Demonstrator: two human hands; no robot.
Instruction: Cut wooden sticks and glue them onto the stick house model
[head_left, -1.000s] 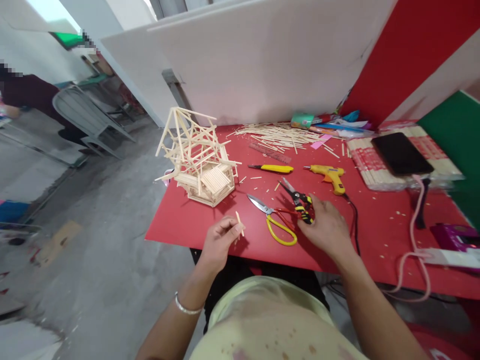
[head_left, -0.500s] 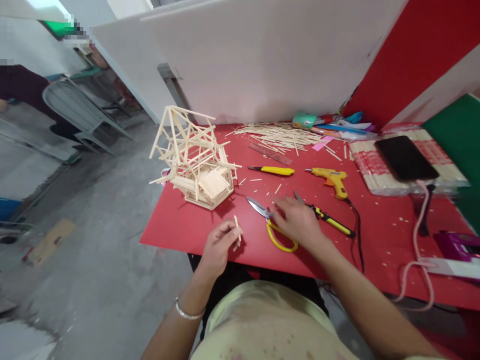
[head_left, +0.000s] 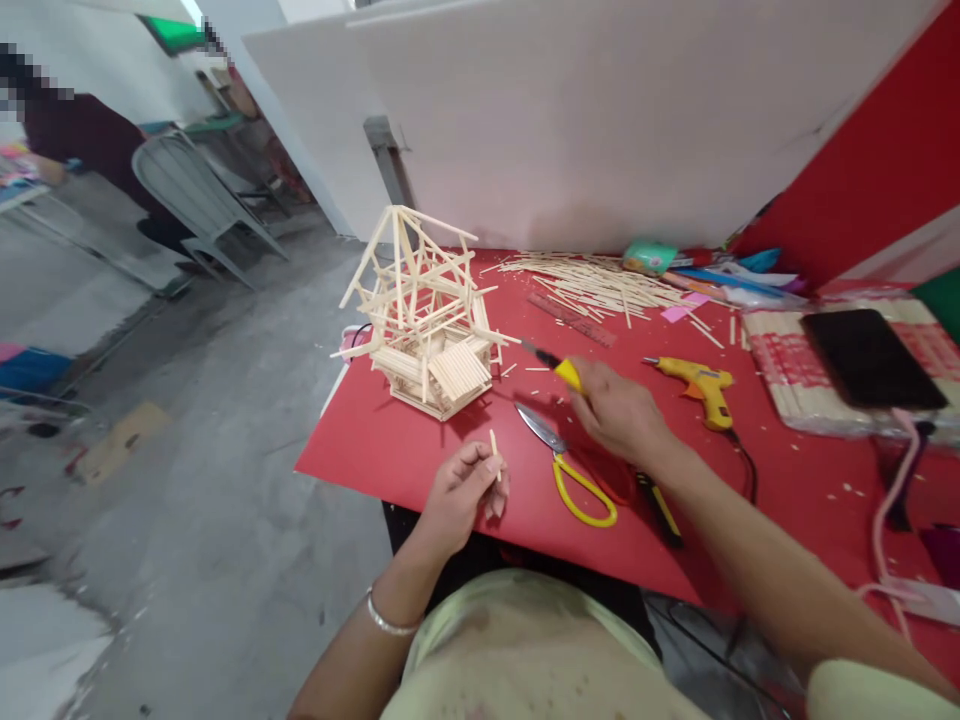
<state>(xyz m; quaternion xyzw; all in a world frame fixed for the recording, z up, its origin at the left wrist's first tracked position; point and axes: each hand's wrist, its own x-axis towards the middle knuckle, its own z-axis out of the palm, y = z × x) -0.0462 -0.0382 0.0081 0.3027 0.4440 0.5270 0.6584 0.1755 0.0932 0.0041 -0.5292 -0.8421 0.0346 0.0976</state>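
Observation:
My left hand (head_left: 466, 490) pinches a short wooden stick (head_left: 495, 455) over the table's front edge. My right hand (head_left: 616, 405) is closed round a yellow utility knife (head_left: 568, 374), its blade end pointing left toward a model house built of thin sticks (head_left: 431, 340). Below that hand lie scissors with yellow handles (head_left: 581, 490), their blades toward the model. A black and yellow tool (head_left: 660, 510) is partly hidden beneath my right forearm.
A yellow glue gun (head_left: 697, 385) lies right of my right hand. Behind are a clear ruler (head_left: 574, 318) and a heap of loose sticks (head_left: 600, 285). A phone (head_left: 874, 358) rests on packaged sticks (head_left: 780, 370). At far left, a person (head_left: 90, 140) sits on a grey chair (head_left: 187, 190).
My right hand has moved from beside the scissors, taken hold of the utility knife and lifted it. My left hand still pinches the stick. The whole view has shifted.

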